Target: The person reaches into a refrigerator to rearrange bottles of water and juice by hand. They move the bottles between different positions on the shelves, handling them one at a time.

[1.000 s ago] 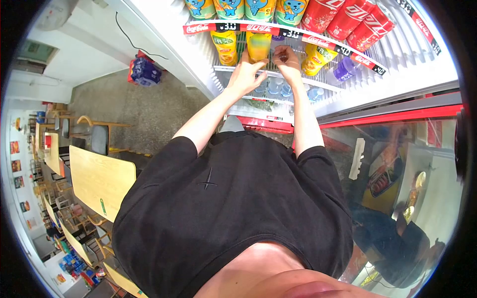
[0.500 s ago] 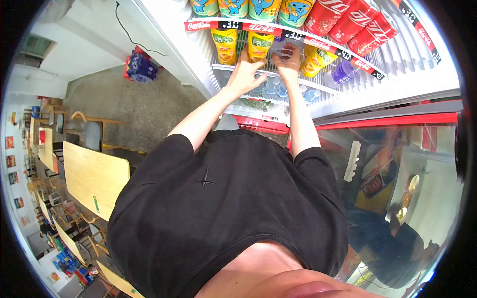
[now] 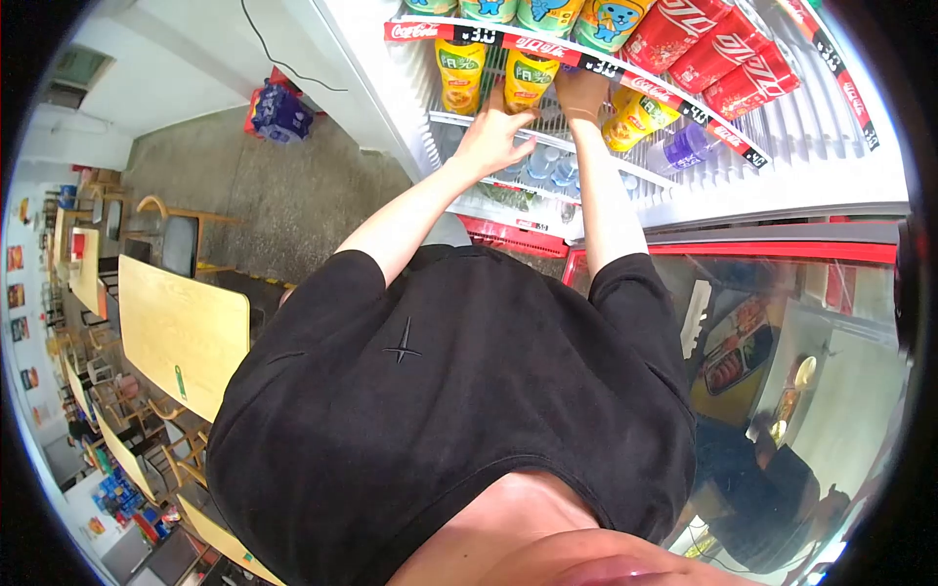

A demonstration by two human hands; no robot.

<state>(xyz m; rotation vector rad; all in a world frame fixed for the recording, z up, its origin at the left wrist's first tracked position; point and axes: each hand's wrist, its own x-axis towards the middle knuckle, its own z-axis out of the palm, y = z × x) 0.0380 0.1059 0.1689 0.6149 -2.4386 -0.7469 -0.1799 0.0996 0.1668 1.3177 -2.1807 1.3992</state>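
Inside the fridge, my left hand (image 3: 495, 137) is at the foot of a yellow bottle (image 3: 529, 78), its thumb and fingers apart and its fingertips partly behind the bottle. My right hand (image 3: 583, 96) reaches in just to the right, under the price strip (image 3: 547, 45); its fingers are hidden. Another yellow bottle (image 3: 459, 76) stands to the left. A tilted yellow bottle (image 3: 637, 119) and a purple-labelled bottle (image 3: 680, 147) are to the right. Red cans (image 3: 725, 49) and green-and-yellow cans (image 3: 610, 20) stand on the shelf above.
The fridge's glass door (image 3: 782, 332) is open at the right, with a red edge (image 3: 782, 250). Clear bottles (image 3: 543, 163) stand on a lower shelf. Wooden tables (image 3: 186, 327) and chairs (image 3: 181, 241) are at the left. A purple pack (image 3: 280, 110) sits on the floor.
My right hand has moved deeper into the shelf, and its fingers have gone out of sight. My left hand stays by the middle yellow bottle. The view has shifted slightly.
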